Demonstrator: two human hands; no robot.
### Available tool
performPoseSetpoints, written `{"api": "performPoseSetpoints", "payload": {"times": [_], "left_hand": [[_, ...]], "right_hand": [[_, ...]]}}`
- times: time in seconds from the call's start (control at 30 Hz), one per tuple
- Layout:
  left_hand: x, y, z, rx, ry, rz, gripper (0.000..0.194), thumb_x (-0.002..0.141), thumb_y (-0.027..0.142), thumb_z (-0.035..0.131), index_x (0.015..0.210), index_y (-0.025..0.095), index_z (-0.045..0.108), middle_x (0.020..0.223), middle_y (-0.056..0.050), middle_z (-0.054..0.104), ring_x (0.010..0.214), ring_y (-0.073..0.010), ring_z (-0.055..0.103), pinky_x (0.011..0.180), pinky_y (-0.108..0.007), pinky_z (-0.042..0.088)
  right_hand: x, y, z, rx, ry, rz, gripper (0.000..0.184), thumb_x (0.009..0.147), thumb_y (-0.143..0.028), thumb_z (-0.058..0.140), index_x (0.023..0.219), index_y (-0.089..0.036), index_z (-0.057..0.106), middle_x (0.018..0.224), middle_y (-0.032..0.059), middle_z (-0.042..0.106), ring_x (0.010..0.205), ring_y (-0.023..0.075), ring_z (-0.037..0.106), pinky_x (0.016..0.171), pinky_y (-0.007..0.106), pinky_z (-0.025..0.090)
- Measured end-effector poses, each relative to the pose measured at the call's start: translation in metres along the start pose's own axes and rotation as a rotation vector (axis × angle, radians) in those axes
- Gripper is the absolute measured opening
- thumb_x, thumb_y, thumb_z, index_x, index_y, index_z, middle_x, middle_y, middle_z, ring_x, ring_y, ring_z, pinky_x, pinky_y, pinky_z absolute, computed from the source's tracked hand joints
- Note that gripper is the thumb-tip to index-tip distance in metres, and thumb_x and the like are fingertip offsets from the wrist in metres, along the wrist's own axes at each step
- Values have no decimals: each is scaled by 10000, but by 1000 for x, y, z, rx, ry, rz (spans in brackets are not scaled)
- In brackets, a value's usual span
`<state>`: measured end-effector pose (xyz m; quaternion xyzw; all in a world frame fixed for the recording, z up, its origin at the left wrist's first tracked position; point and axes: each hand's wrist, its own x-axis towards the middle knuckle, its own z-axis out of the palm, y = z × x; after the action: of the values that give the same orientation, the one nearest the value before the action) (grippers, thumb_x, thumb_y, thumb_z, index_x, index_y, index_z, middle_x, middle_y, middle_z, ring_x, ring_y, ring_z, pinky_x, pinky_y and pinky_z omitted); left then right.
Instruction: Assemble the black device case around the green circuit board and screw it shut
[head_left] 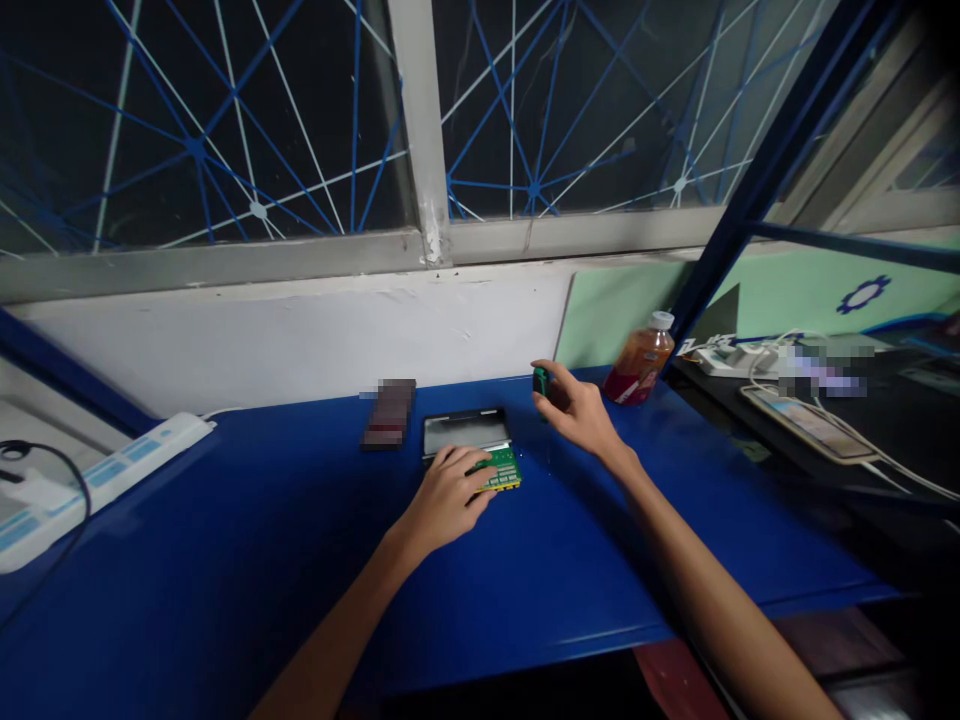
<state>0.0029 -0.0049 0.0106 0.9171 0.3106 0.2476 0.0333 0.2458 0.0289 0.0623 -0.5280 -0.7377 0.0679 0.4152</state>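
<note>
Right hand pinching one green piece, just right of centre. Left hand gripping one green board, mid-frame.

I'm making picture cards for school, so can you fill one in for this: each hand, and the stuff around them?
Left hand: touching a green board with a yellow edge
Right hand: pinching a small green thing, too small to name
Near the board: open black case
Table: blue
Table's left side: white power strip
Table's back right: bottle with a white cap
</note>
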Motion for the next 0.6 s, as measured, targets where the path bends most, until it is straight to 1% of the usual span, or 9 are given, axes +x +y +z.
{"api": "performPoseSetpoints", "payload": {"times": [0.13,0.37,0.5,0.6], "left_hand": [[0,0,0,-1,-2,-4,201,869,211,625,1068,216,656,1141,-66,645,1081,-251,562,922,-454,440],[1,1,-3,5,-3,0,202,870,209,619,1069,216,657,1137,-66,647,1078,-252,561,916,-448,444],[1,1,-1,1,3,2,206,873,215,610,1072,223,661,1140,-71,647,1082,-256,565,922,-462,439],[1,2,0,-7,7,-9,196,882,228,599,1067,227,664,1132,-71,653,1081,-257,570,928,-474,425]], "right_hand": [[-1,0,3,-31,-69,-8,456,846,-338,485,1268,-171,532,563,-37,506,472,131,452,519,257,363],[-1,3,10,-73,-100,-15,457,841,-342,480,1262,-174,538,563,-33,524,478,138,469,525,256,361],[0,4,7,-25,-80,-2,441,832,-336,490,1235,-169,553,558,-37,517,469,132,460,509,254,362],[0,4,5,87,-45,48,425,836,-343,508,1229,-187,548,567,-43,517,462,125,470,478,246,368]]}}
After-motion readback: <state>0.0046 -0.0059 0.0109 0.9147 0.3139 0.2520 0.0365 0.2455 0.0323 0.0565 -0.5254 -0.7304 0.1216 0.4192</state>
